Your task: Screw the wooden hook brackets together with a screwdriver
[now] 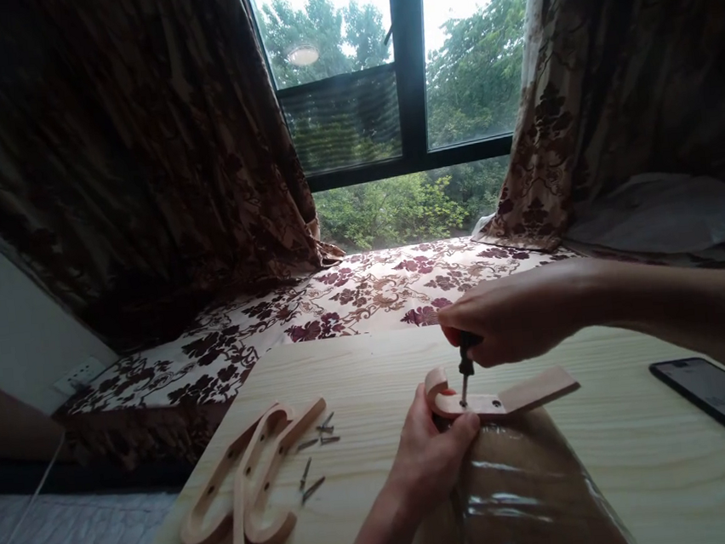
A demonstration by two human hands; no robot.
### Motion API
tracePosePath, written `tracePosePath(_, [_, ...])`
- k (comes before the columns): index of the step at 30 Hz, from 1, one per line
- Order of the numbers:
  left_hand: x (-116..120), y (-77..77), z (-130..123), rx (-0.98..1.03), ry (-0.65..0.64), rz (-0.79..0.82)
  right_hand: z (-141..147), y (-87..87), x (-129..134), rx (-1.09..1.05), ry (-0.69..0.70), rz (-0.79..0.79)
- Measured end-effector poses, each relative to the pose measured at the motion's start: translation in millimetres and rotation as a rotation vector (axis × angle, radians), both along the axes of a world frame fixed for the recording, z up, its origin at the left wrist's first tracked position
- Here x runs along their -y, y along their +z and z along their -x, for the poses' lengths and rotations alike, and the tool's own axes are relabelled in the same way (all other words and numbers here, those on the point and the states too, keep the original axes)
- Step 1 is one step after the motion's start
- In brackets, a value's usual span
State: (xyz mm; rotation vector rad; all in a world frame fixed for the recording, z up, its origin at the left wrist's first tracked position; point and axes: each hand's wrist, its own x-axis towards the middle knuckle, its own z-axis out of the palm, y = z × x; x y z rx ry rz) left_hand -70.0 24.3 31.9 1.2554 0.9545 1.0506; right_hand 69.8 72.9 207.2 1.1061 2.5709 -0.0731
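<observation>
You seem to be screwing: right hand [520, 312] gripping the driver [466, 365] on the hook [517, 398], left hand [432, 455] clamping it. Turning likely calls for steady pressure.

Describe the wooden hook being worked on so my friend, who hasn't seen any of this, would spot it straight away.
Find the window, then the pale wooden table in front of it. There, the left hand holds the wooden hook at the far end of a brown package. Unlike the other hooks, lying together beside loose screws, this one has a screwdriver upright at one hole.
</observation>
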Motion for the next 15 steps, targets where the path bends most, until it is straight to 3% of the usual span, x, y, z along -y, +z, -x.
tracePosePath(4, [-2, -1.2, 1, -0.001, 0.003, 0.012, -1, -2.0, 3, -0.058, 0.033, 0.026])
tracePosePath(9, [-3, -0.4, -1, -0.016, 0.018, 0.012, 0, -7.4, 2, -0.129, -0.08, 0.0])
tracePosePath(12, [-2, 1.1, 1, -0.035, 0.047, 0.01, -27, -12.8, 2, -0.134, -0.166, 0.16])
tracePosePath(15, [5, 3.9, 9, -0.029, 0.055, 0.014, -74, -35.3, 8, -0.243, -0.227, 0.213])
